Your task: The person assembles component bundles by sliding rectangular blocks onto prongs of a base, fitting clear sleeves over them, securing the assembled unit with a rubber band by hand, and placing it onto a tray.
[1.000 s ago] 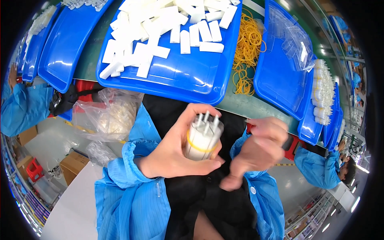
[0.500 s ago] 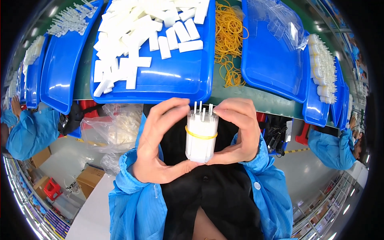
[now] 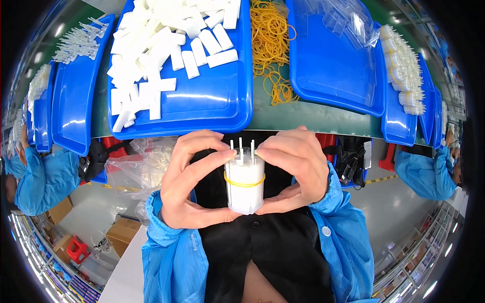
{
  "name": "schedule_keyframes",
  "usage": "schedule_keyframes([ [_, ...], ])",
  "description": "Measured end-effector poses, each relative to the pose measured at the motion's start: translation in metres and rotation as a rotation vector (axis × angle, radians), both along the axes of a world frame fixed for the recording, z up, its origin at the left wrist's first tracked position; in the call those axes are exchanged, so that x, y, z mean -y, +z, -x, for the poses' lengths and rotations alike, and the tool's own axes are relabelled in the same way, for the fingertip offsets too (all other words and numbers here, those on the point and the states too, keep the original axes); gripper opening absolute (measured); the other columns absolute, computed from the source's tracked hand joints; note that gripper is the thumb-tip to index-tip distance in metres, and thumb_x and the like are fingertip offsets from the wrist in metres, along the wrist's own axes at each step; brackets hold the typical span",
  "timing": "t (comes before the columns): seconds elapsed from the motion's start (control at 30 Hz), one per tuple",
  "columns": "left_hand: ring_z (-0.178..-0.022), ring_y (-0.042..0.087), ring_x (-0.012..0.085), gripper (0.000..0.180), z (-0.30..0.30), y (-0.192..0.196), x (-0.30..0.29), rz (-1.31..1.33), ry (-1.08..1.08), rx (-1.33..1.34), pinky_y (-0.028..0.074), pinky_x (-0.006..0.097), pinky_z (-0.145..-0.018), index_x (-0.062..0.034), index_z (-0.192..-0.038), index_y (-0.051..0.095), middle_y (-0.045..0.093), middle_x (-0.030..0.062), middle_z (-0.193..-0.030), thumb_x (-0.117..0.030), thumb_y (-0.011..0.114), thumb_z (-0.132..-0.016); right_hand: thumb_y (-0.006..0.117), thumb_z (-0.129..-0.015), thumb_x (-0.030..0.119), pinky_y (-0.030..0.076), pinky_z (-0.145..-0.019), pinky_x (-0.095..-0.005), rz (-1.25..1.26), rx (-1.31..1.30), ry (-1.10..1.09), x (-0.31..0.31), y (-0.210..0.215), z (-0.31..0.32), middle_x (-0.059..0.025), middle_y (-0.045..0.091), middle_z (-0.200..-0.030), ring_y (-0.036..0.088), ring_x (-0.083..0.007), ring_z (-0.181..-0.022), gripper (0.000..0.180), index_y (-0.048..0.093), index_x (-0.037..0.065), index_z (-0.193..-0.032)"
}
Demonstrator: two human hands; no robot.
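Observation:
Upright between my two hands is a white foam cylinder (image 3: 245, 198) in a clear plastic sleeve. A yellow rubber band (image 3: 243, 183) runs around its middle, and several thin white rods (image 3: 241, 150) stick up from its top. My left hand (image 3: 189, 179) grips it from the left, thumb at the base and fingertips by the rods. From the right, my right hand (image 3: 298, 169) holds it likewise, its thumb under the lower edge and a fingertip against a rod at the top.
A blue tray (image 3: 202, 108) of white foam pieces (image 3: 146, 45) stands ahead. Yellow rubber bands (image 3: 273, 40) lie beside it, then a blue tray (image 3: 333, 76) with clear plastic sleeves (image 3: 348, 22). Banded cylinders (image 3: 404, 70) fill the right side; a co-worker's sleeve (image 3: 424, 171) is beyond.
The cylinder and both hands sit slightly lower and more to the left in view. My left fingers have come over to the rods. The trays have shifted left in view.

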State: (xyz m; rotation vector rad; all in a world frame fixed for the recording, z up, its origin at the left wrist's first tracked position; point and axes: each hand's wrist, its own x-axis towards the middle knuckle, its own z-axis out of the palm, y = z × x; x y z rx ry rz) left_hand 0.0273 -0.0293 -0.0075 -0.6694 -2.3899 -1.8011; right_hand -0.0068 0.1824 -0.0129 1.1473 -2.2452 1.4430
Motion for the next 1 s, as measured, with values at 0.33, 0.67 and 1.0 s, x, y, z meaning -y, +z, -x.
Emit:
schedule_keyframes([
  [0.33,-0.096,0.05,0.0333,0.059,0.007,0.008,-0.007,0.185,-0.008,-0.094,0.041,0.042,-0.083,0.0011,-0.104,0.059,0.052,0.0159,-0.104,-0.017,0.08,-0.052,0.082,-0.053,0.03,0.041,-0.082,-0.0361,-0.001,0.376,0.223,-0.014,0.009,0.015,-0.0118,0.046,-0.114,0.049,-0.0291,-0.099,0.09,0.037,0.003,-0.125],
  [0.67,-0.102,0.046,0.0346,0.057,0.04,0.022,-0.047,0.237,-0.293,-0.134,0.038,0.045,-0.087,-0.0097,-0.104,0.063,0.049,0.0136,-0.112,-0.019,0.081,-0.051,0.074,-0.071,0.013,0.035,-0.047,-0.0193,0.21,0.87,0.306,-0.043,0.008,0.014,-0.0017,0.055,-0.076,0.045,-0.004,-0.057,0.044,0.05,0.004,-0.107],
  [1.0,-0.097,0.054,0.0323,0.053,0.064,0.011,-0.055,0.05,-0.049,-0.033,0.044,0.039,-0.084,0.0008,-0.11,0.054,0.057,0.0203,-0.107,-0.02,0.076,-0.068,0.08,-0.063,0.022,0.044,-0.051,-0.0245,0.0,0.094,-1.15,-0.179,0.027,0.034,-0.0041,0.057,-0.066,0.056,-0.0105,-0.057,0.037,0.053,0.003,-0.081],
])
